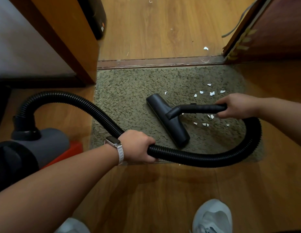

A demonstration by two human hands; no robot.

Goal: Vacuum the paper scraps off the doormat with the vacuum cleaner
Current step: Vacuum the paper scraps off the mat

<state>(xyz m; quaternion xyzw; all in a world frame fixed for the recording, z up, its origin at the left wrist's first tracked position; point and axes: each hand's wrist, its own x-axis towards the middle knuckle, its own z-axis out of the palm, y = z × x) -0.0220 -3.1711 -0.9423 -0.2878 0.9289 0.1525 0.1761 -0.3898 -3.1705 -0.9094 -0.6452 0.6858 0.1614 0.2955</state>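
Note:
A greenish shaggy doormat (129, 91) lies before the door threshold. Several white paper scraps (211, 93) sit on its right part, and more scraps (205, 124) lie nearer me. The black floor nozzle (168, 120) rests diagonally on the mat's middle. My right hand (237, 106) grips the black wand handle (201, 108) that joins the nozzle. My left hand (138, 146), a watch on its wrist, grips the ribbed black hose (196, 157), which loops around the mat's right side. The grey and red vacuum cleaner body (43, 143) stands at the left.
A wooden door frame (75, 47) rises at the left, an open dark door (272, 31) at the right. One paper scrap (205, 48) lies beyond the threshold (154, 62) on the wood floor. My grey shoes (212, 216) stand at the bottom.

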